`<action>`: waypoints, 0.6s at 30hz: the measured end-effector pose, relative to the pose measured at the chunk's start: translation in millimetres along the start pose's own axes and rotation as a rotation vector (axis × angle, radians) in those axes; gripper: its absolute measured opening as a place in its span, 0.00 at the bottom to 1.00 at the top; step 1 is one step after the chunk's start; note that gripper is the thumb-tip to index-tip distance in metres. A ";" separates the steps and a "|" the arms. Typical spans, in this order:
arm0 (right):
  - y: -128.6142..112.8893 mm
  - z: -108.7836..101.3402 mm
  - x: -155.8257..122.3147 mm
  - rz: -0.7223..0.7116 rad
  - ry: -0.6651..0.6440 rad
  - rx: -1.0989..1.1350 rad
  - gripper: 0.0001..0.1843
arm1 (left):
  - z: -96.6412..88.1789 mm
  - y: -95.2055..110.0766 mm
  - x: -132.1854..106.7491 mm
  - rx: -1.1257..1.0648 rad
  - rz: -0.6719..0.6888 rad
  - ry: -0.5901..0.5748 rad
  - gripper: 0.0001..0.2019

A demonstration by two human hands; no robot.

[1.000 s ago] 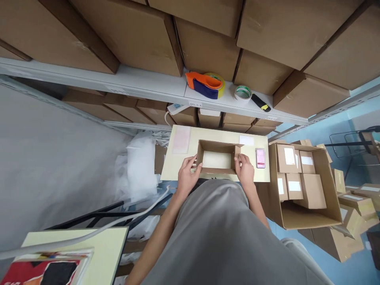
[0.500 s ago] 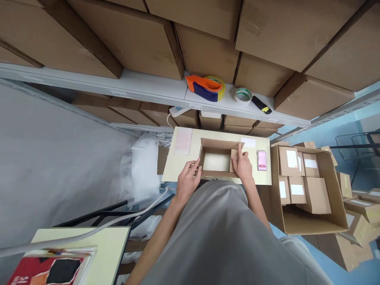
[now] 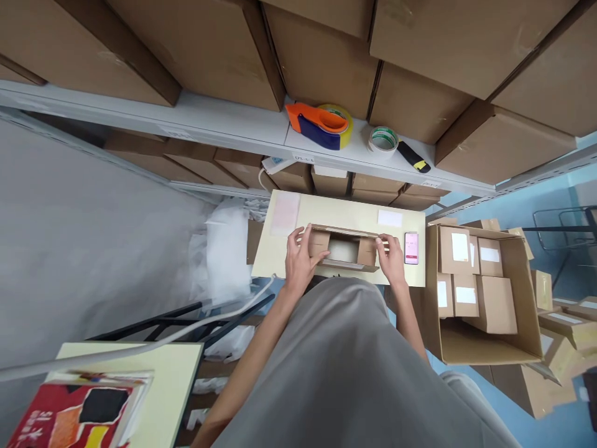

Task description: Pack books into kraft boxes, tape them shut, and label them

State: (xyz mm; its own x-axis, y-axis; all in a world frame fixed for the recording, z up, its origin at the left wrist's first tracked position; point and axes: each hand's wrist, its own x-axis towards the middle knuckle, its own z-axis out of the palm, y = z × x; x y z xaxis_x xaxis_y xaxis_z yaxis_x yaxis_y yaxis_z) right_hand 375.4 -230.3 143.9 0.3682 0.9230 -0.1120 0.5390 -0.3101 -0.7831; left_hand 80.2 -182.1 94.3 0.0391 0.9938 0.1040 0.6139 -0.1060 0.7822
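Observation:
A small cardboard box (image 3: 367, 251) sits on the pale table (image 3: 336, 205) before me, its top partly open. Both short end flaps are folded inward, and a pale surface shows through the gap between them. My left hand (image 3: 301, 260) grips the box's left end, thumb across the left flap and fingers at the far left corner. At the right end, my right hand (image 3: 390, 258) holds the far right corner with thumb and fingers. Right of that hand lies a phone (image 3: 411, 247) with a lit screen. A white paper slip (image 3: 390, 218) lies beyond it, and a pinkish sheet (image 3: 285, 213) at the table's left.
Above the table a shelf holds an orange tape dispenser (image 3: 321, 127), a tape roll (image 3: 383, 142) and a black-yellow cutter (image 3: 413, 157), with cartons behind. To the right stands a large open carton (image 3: 489, 351) containing several labelled boxes. A white cable (image 3: 224, 317) runs along the left.
The box's end flaps have been folded in, including the left one, and its long sides stand closer together. My left hand moved up onto the left flap; my right hand shifted slightly right.

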 end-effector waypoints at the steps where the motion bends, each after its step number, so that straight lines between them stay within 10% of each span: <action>1: 2.1 -0.3 -1.2 -0.009 0.018 0.004 0.34 | 2.7 -0.2 2.4 0.000 0.025 0.011 0.40; 8: 25.4 8.0 -10.3 0.016 -0.132 0.088 0.32 | 25.0 -1.7 19.7 0.008 -0.096 -0.044 0.14; 13: 46.6 26.4 -10.2 0.100 -0.121 0.231 0.33 | 29.7 -7.0 33.0 -0.111 -0.194 -0.069 0.15; 18: 62.8 38.8 -3.5 0.253 -0.135 0.428 0.56 | 21.2 -23.9 42.2 -0.323 -0.247 -0.209 0.21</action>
State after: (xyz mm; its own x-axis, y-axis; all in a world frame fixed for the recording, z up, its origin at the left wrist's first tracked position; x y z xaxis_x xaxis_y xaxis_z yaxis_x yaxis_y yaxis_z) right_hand 378.6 -244.1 71.3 0.3308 0.8613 -0.3857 0.0769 -0.4320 -0.8986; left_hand 83.9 -136.9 67.0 0.1010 0.9724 -0.2104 0.3491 0.1634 0.9227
